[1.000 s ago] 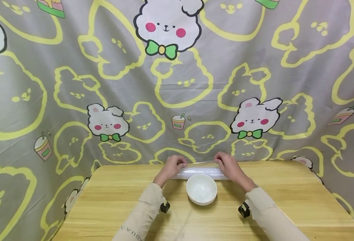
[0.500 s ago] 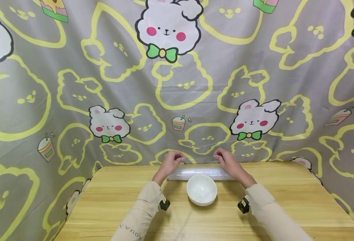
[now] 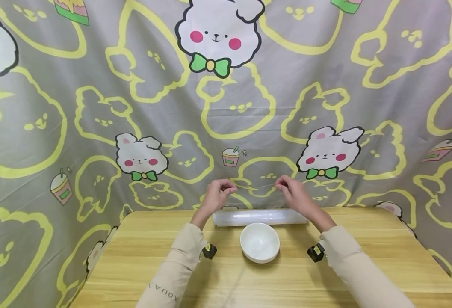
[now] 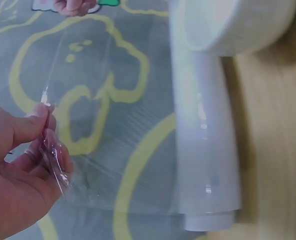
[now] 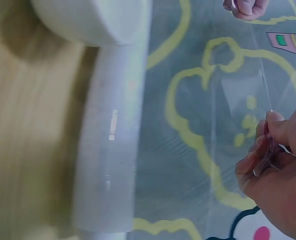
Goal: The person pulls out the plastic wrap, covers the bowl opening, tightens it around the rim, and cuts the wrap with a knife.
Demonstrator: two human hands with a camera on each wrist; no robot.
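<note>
A thick roll of cling film (image 3: 249, 217) lies crosswise near the table's far edge. Its clear free edge is raised above it: my left hand (image 3: 215, 199) pinches one corner between thumb and fingers, my right hand (image 3: 296, 197) the other. In the left wrist view, crumpled cling film (image 4: 57, 162) gathers at the left fingertips. The transparent sheet runs taut between both hands and down to the roll, hardly visible in the head view. A white bowl (image 3: 259, 243) stands upright on the near side of the roll, between my forearms.
The wooden table (image 3: 164, 252) ends just behind the roll. A grey curtain (image 3: 218, 128) with cartoon rabbits hangs close behind that edge and along both sides. Black wrist cameras hang under both sleeves, near the bowl's level.
Both hands have risen and moved away from the roll, drawing the film's edge up. The roll has shifted slightly and shows more fully. The bowl stays in place on the table.
</note>
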